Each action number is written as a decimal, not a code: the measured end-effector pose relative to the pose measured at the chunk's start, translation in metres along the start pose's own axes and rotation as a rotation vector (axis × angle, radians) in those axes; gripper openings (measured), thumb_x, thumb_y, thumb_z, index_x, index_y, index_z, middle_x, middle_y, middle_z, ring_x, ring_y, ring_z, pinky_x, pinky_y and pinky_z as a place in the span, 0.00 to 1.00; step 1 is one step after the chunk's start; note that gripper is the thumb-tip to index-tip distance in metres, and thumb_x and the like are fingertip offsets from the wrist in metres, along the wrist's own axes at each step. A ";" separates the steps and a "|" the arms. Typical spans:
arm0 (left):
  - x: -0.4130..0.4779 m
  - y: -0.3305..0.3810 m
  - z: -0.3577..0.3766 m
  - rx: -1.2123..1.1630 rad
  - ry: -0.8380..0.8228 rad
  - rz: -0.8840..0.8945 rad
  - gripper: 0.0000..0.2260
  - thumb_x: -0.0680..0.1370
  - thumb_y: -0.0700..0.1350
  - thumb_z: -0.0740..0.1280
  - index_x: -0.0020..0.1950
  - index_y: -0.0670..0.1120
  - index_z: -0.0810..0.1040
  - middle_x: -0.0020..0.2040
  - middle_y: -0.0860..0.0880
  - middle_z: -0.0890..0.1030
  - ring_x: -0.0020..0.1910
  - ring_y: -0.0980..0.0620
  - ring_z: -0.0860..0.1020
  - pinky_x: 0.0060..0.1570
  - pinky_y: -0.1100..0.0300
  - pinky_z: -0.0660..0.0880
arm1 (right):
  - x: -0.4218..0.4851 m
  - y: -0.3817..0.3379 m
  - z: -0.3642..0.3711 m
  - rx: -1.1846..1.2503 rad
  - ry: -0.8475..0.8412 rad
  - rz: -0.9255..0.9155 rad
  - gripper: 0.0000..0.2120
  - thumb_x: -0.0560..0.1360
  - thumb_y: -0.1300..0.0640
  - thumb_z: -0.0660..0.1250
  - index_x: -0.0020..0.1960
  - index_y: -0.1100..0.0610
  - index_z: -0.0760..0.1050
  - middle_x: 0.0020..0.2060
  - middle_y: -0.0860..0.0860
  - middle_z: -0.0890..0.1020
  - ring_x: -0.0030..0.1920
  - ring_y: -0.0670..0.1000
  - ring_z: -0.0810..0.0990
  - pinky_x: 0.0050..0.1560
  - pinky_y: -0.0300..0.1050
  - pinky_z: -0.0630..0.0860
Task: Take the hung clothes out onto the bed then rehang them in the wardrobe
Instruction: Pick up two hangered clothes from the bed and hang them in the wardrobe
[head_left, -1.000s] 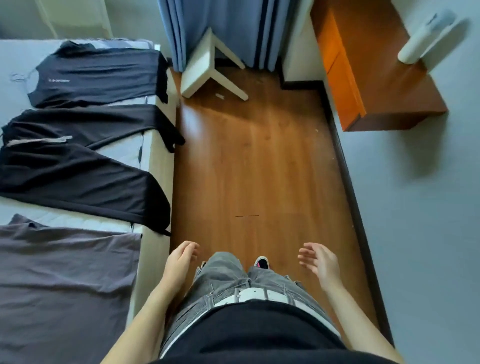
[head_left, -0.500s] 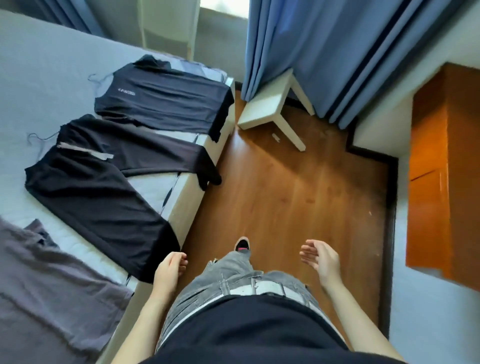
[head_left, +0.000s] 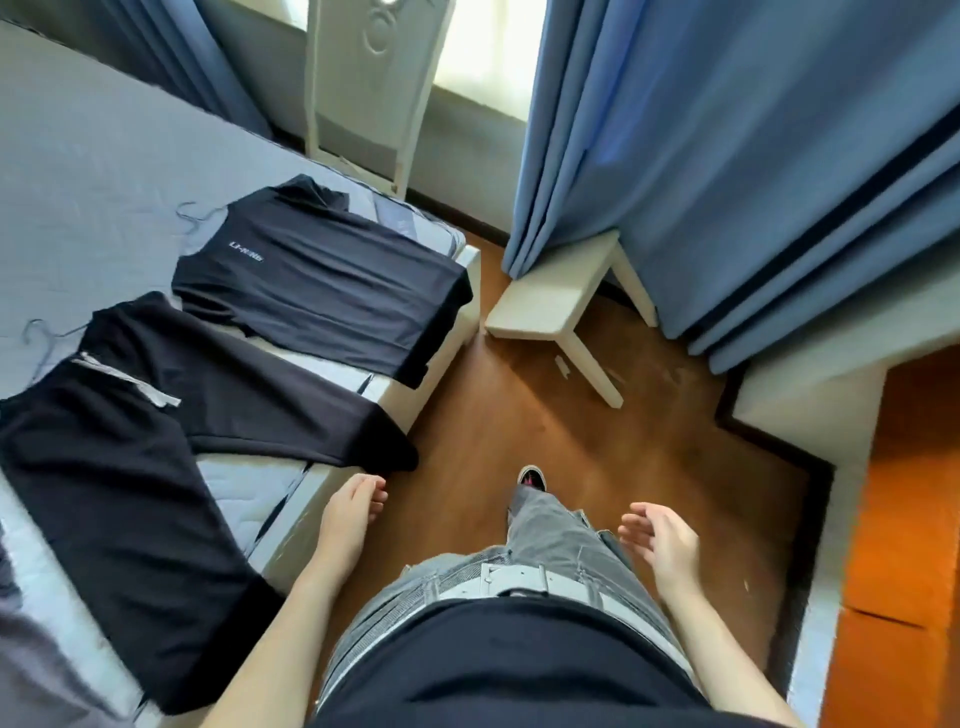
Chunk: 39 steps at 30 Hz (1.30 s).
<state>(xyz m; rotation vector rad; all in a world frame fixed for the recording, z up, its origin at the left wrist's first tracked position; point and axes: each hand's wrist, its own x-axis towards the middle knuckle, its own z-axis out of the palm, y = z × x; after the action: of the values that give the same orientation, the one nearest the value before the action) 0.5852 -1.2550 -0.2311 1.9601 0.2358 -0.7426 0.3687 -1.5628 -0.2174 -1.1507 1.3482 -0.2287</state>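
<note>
view swings toward grey-blue quilted bed (head_left: 104, 156) since a second ago | black drawstring trousers (head_left: 119, 493), black logo T-shirt (head_left: 322, 291) lie flat on it, unmoved | left hand (head_left: 348, 514), right hand (head_left: 665, 540): fingers loosely curled, empty | judgement: laying-out looks done, rehanging pickup next

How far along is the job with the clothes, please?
Done: the black T-shirt, the black trousers and a grey garment lie on the bed, two with hangers showing. In hand: nothing; the left hand and the right hand are empty. Left: rehanging them all; none is picked up yet.
</note>
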 end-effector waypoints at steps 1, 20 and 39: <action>0.005 0.008 0.008 -0.036 0.038 -0.025 0.10 0.79 0.45 0.59 0.44 0.46 0.80 0.41 0.45 0.81 0.41 0.46 0.78 0.46 0.52 0.74 | 0.020 -0.021 0.006 -0.027 -0.034 -0.010 0.10 0.79 0.65 0.58 0.46 0.65 0.77 0.36 0.60 0.80 0.32 0.54 0.80 0.33 0.40 0.80; 0.075 0.042 0.022 -0.442 0.545 -0.400 0.11 0.80 0.41 0.59 0.43 0.44 0.80 0.42 0.43 0.82 0.41 0.45 0.78 0.44 0.54 0.73 | 0.198 -0.220 0.270 -0.516 -0.574 -0.105 0.11 0.79 0.63 0.57 0.46 0.61 0.79 0.39 0.61 0.81 0.39 0.59 0.80 0.46 0.52 0.78; 0.357 0.130 -0.160 -0.423 0.565 -0.307 0.11 0.81 0.46 0.59 0.47 0.44 0.79 0.45 0.44 0.80 0.43 0.55 0.76 0.47 0.58 0.73 | 0.216 -0.279 0.710 -0.702 -0.846 -0.177 0.10 0.77 0.67 0.58 0.44 0.63 0.78 0.33 0.59 0.79 0.29 0.52 0.78 0.31 0.38 0.76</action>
<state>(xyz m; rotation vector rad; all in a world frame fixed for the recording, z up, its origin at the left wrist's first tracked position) 0.9917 -1.2337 -0.2940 1.6964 0.9706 -0.2724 1.1548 -1.4868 -0.2851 -1.6842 0.5546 0.6050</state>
